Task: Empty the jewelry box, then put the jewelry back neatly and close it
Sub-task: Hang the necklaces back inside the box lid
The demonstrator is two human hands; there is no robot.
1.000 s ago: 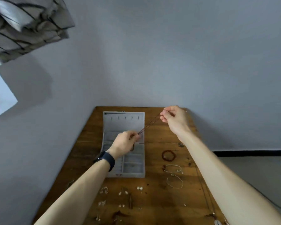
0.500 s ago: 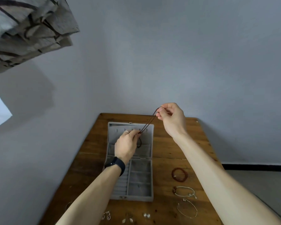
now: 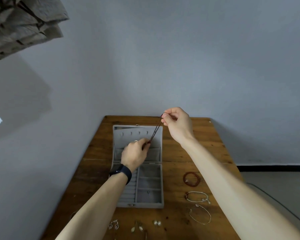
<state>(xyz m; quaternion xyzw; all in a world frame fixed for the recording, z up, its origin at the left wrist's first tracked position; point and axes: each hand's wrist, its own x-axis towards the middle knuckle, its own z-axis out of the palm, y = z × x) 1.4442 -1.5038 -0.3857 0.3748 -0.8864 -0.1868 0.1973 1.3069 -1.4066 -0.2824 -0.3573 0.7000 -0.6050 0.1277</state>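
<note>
— Holding what with the right hand (image 3: 177, 125)?

— Pinching the top loop of a dark cord necklace (image 3: 155, 129) between thumb and forefinger, other fingers curled in. Raised over the far right corner of the open lid (image 3: 157, 148).

— And with the left hand (image 3: 134, 154)?

— Pinching the lower end of the same cord at the fingertips, low over the lid's pocket. Doubled strand, pulled straight on a slant between the two grips. Cannot tell whether touching the lining. Wearing a ring (image 3: 136, 140) and a dark watch (image 3: 120, 171) on that side.

— Where to find the jewelry box (image 3: 140, 204)?

— Lying open on the wooden table (image 3: 99, 149): grey, lid flat toward the wall, divided tray nearer, crossed by the left forearm.

— Room to move?

— Bare wood right of the lid, out to the table's right edge. Beside the tray on the right, in a column: red bead bracelet (image 3: 185, 181), silver charm bracelet (image 3: 197, 192), thin bangle (image 3: 210, 216). In front of the box, toward the near edge: drop earrings (image 3: 113, 225) and pearl studs (image 3: 157, 222). A narrower strip of wood left of the box. Hard against the wall at the far edge, just behind the lid.
</note>
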